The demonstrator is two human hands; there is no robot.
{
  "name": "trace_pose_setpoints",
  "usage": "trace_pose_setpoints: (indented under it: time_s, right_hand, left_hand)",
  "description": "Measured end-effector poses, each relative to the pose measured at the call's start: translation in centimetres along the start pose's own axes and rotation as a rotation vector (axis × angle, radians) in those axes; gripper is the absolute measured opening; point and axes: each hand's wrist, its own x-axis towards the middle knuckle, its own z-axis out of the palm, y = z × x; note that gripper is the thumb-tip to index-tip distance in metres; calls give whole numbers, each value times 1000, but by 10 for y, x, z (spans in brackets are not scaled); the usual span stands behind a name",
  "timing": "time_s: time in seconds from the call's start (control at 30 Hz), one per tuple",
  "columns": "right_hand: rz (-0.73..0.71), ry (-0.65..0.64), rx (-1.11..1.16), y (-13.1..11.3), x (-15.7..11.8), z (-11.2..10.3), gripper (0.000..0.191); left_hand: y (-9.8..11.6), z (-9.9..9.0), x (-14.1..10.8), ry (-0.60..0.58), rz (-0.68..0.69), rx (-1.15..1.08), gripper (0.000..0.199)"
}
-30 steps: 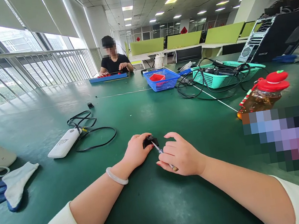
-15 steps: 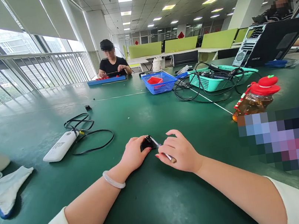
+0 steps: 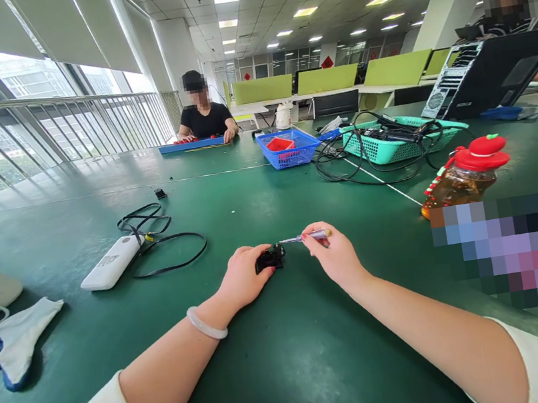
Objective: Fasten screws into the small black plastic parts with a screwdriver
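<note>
Between thumb and fingers, my left hand (image 3: 245,273) grips a small black part (image 3: 270,258) resting on the green table. What kind of part it is, I cannot make out. My right hand (image 3: 333,249) holds a thin screwdriver (image 3: 314,235) by its clear handle, which ends in a brownish cap. The screwdriver lies nearly level, its shaft pointing left. Its tip is at the upper right edge of the black part; whether they touch, I cannot tell.
Left on the green table (image 3: 257,392) lie a white power bank (image 3: 113,262) with a black cable and a blue-white glove (image 3: 27,338). A blue basket (image 3: 291,156), a teal basket (image 3: 388,153) of cables and a red-lidded bottle (image 3: 470,175) stand beyond. A person (image 3: 206,116) sits opposite.
My right hand has swung the screwdriver from a steep slant to nearly level, now at the part's right side. The black part has turned a little in my left hand.
</note>
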Motion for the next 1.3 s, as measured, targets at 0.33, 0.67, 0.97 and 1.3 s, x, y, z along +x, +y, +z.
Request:
trace_pose_setpoints:
  time_s: [0.33,0.67,0.97,1.3]
  right_hand:
    - [-255,-27,-197,-17,-13,-3,24]
    - [-261,-190,-252,-12,-9,-1,22]
    - [-376,-209,-291,-21,-13,-6,19]
    - [-412,-269,-280,-22,-13,-6,13]
  left_hand:
    - [-1,1,1,-18,-16,5,44]
    - [-2,1,0,-15,-5,-14,43]
    - [-1,1,1,-22,18,39,45]
    - [0,1,0,-5,22,23,48]
